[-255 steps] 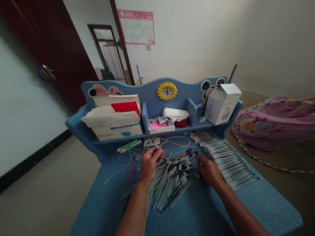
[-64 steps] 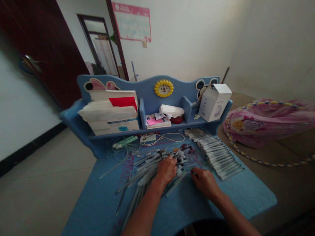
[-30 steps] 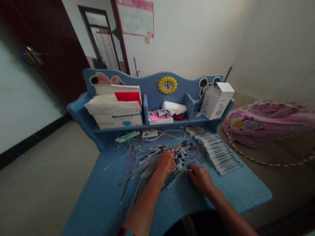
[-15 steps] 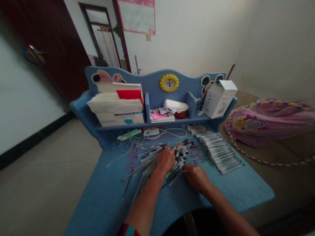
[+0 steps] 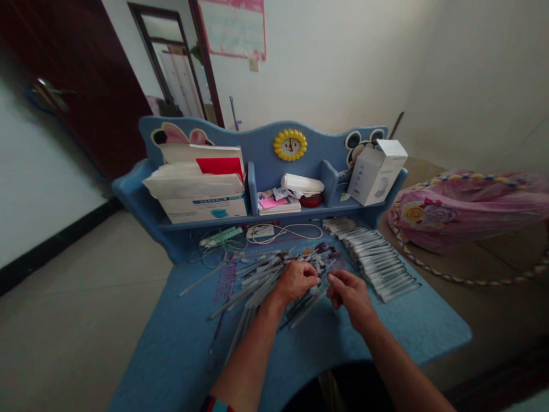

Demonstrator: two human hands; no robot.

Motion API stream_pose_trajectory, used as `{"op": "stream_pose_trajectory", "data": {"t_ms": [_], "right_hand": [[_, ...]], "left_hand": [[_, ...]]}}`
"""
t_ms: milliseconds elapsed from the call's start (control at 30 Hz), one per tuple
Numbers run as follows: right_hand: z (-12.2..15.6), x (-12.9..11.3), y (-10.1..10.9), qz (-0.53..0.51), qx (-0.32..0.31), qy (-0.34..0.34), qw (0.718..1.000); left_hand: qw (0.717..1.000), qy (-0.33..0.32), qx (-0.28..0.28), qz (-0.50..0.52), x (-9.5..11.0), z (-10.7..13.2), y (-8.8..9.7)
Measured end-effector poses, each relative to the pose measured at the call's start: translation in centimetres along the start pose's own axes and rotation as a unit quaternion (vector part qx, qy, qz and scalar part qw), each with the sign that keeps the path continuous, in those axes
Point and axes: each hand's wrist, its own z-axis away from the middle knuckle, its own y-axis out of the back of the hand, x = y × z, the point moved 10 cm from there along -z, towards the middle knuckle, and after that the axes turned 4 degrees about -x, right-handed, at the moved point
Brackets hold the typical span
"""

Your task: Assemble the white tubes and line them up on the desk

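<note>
My left hand [image 5: 295, 280] and my right hand [image 5: 349, 290] are raised close together just above a loose pile of grey pens [image 5: 261, 280] on the blue desk [image 5: 180, 355]. Both hands have their fingers pinched, and a thin grey pen [image 5: 322, 273] runs between them. To the right lies a neat row of assembled pens [image 5: 373, 257], side by side.
A blue shelf [image 5: 278, 220] at the desk's back holds stacked paper boxes [image 5: 199, 194], a pink notepad [image 5: 274, 203], a white roll [image 5: 302, 183] and a white carton [image 5: 375, 171]. White cables [image 5: 283, 232] lie under it. A pink folded net [image 5: 467, 206] lies on the floor at right.
Both hands have lifted off the pile and come together, fingers pinching a pen between them. Half a second ago they rested flat on the pens.
</note>
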Motion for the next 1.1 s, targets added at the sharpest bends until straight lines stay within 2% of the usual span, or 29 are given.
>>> {"op": "stream_pose_trajectory", "data": {"t_ms": [67, 133, 267, 367, 500, 733, 933, 1100], "right_hand": [[-0.1, -0.2, 0.2, -0.085, 0.005, -0.001, 0.996], [-0.1, -0.4, 0.7, -0.119, 0.007, 0.002, 0.993], [0.2, -0.2, 3.9, -0.135, 0.06, 0.019, 0.989], [0.7, 0.5, 6.7, -0.157, 0.109, 0.02, 0.981], [1.4, 1.4, 8.5, -0.166, 0.142, 0.019, 0.976], [1.9, 1.3, 9.5, -0.154, 0.175, 0.032, 0.972], [1.8, 0.7, 9.8, -0.193, 0.188, 0.04, 0.962], [1.9, 0.0, 9.5, -0.203, 0.185, 0.046, 0.961]], "left_hand": [[1.0, -0.014, -0.027, 0.006, 0.8, 0.2, -0.8], [0.998, -0.024, -0.052, -0.001, 1.3, 0.4, -1.5], [0.993, -0.017, -0.093, -0.065, 1.6, 0.5, -2.6], [0.984, 0.007, -0.1, -0.148, 1.3, 0.6, -3.2], [0.966, 0.027, -0.094, -0.239, 1.4, 0.9, -4.0], [0.955, 0.004, -0.096, -0.281, 2.3, 1.1, -4.4], [0.969, -0.048, -0.087, -0.225, 3.0, 0.8, -3.5], [0.98, -0.076, -0.085, -0.16, 3.3, 0.9, -3.4]]}}
